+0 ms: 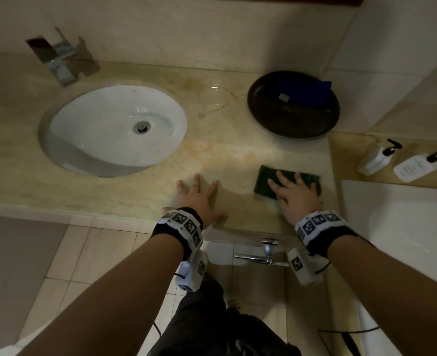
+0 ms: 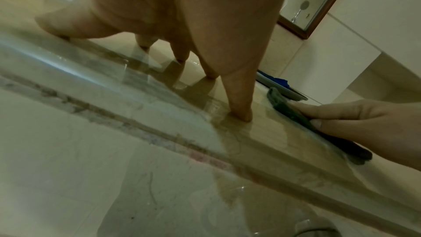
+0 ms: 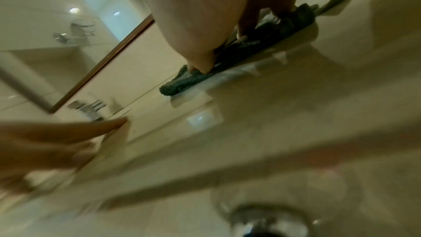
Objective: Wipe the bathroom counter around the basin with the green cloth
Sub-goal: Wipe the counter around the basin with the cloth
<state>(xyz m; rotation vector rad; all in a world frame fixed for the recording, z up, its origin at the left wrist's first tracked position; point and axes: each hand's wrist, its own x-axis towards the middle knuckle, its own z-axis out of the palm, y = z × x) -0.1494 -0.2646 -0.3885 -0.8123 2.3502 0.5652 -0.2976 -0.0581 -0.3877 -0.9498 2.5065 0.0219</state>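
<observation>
A folded green cloth (image 1: 265,179) lies on the beige marble counter (image 1: 225,155) near its front right corner. My right hand (image 1: 293,191) presses flat on the cloth (image 3: 182,80) with spread, straight fingers. Part of the cloth is hidden under the palm. My left hand (image 1: 199,196) rests flat on the bare counter to the cloth's left, fingers spread, holding nothing. In the left wrist view the left fingers (image 2: 241,107) touch the counter, with the right hand (image 2: 355,120) on the cloth (image 2: 282,105) beside them. The white oval basin (image 1: 114,129) sits to the left.
A dark round tray (image 1: 293,124) holding a blue item (image 1: 315,92) stands behind the cloth. A water puddle (image 1: 215,96) lies between basin and tray. The tap (image 1: 58,60) is behind the basin. Two pump bottles (image 1: 378,156) stand on a lower ledge at the right.
</observation>
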